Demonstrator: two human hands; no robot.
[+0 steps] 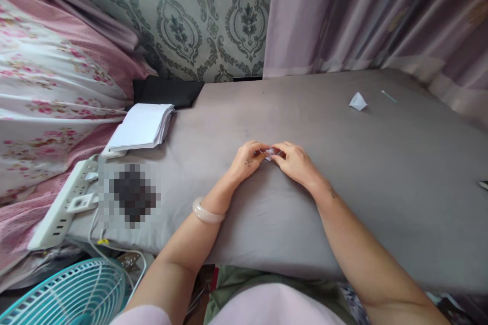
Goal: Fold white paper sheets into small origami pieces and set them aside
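Note:
A small piece of folded white paper (269, 154) is pinched between my two hands, just above the grey-covered surface. My left hand (249, 159) grips its left side with thumb and fingers; a pale bangle circles that wrist. On the other side, my right hand (294, 161) closes its thumb and fingers on the paper's right edge. The fingers hide much of the paper, so its full shape cannot be made out. Farther off to the right sits a folded white paper piece (358, 101) with pointed corners, touched by neither hand.
A stack of white paper (143, 124) lies at the left, in front of a black folder-like item (163, 92). Near the left edge are a white power strip (63, 208) with cables and a turquoise fan (76, 292). A thin green-white stick (389, 96) rests at the far right.

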